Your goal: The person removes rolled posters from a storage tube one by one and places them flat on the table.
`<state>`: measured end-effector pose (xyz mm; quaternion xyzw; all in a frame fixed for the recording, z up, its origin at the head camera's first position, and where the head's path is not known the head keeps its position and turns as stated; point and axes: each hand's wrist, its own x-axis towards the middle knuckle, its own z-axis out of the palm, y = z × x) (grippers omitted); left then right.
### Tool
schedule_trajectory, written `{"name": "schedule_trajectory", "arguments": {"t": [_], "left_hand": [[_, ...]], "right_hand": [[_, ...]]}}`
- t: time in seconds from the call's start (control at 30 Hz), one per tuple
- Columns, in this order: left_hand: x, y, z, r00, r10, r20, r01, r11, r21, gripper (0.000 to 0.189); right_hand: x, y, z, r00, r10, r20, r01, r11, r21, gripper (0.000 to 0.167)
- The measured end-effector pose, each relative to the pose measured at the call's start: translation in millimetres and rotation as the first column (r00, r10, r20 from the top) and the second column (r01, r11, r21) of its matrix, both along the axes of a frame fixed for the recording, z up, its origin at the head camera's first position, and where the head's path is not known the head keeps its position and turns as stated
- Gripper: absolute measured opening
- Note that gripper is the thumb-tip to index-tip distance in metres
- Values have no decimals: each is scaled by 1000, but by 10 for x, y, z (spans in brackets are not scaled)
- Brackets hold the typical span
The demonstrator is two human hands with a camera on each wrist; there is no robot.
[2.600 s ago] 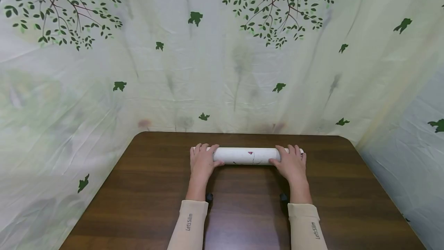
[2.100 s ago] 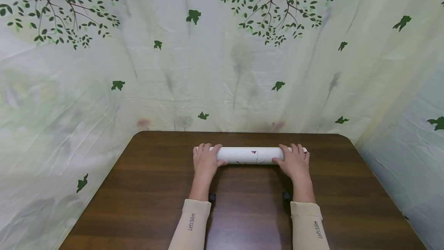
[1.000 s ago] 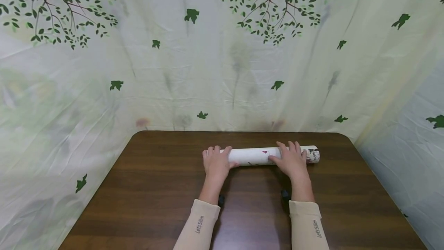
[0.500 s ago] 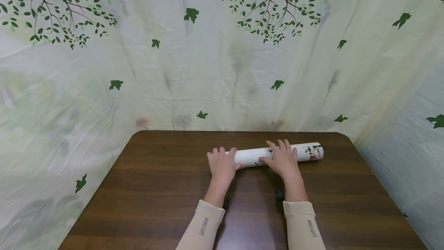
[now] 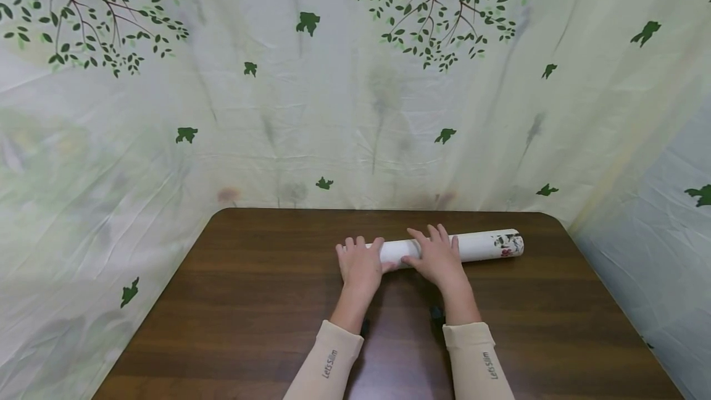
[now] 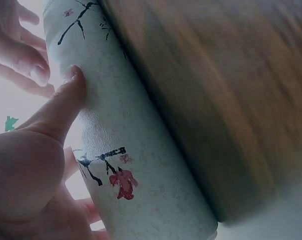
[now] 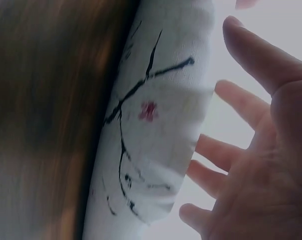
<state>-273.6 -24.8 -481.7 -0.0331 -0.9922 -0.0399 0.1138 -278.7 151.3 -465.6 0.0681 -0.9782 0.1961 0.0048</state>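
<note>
A white rolled sheet [image 5: 480, 245] printed with dark twigs and red blossoms lies near the table's far edge, its right end tilted slightly away. My left hand [image 5: 360, 267] grips its left end, thumb along the near side and fingers over the far side. In the left wrist view, that thumb presses the roll [image 6: 115, 100] above a red blossom. My right hand [image 5: 437, 259] is over the roll just right of the left hand. In the right wrist view, the right hand's fingers [image 7: 241, 102] are spread and nearly straight along the roll's edge, and its thumb stands apart.
The brown wooden table [image 5: 250, 326] has rounded far corners. Behind it hangs a pale curtain [image 5: 355, 110] printed with branches and green leaves, which also covers both sides. A dark wrist device [image 5: 437, 313] shows beside the right sleeve.
Both hands began at opposite ends of the roll. My right hand has slid left along it towards the left hand. The roll has shifted right and tilted, baring its patterned right end.
</note>
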Motion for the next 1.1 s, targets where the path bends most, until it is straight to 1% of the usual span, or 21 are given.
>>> {"name": "schedule_trajectory", "arguments": {"t": [0.2, 0.37, 0.47, 0.7, 1.0, 1.1], "left_hand": [[12, 17, -11, 1000, -13, -9, 14, 1000, 3, 68], [17, 27, -14, 1000, -17, 7, 17, 1000, 1, 69], [17, 27, -17, 1000, -19, 3, 19, 1000, 1, 70], [15, 20, -33, 999, -26, -34, 27, 1000, 12, 70], [7, 26, -38, 1000, -29, -12, 29, 1000, -1, 66], [4, 24, -35, 1000, -26, -12, 26, 1000, 4, 68]], "right_hand": [[10, -93, -13, 998, 53, -18, -53, 998, 26, 65], [24, -135, -19, 997, 77, -14, -77, 996, 43, 60], [36, -145, -16, 996, 87, -23, -86, 995, 56, 59], [54, -172, -17, 995, 97, -30, -94, 993, 65, 61], [54, -205, -46, 995, 85, -57, -79, 992, 94, 61], [43, -204, -60, 995, 81, -64, -75, 993, 95, 59]]}}
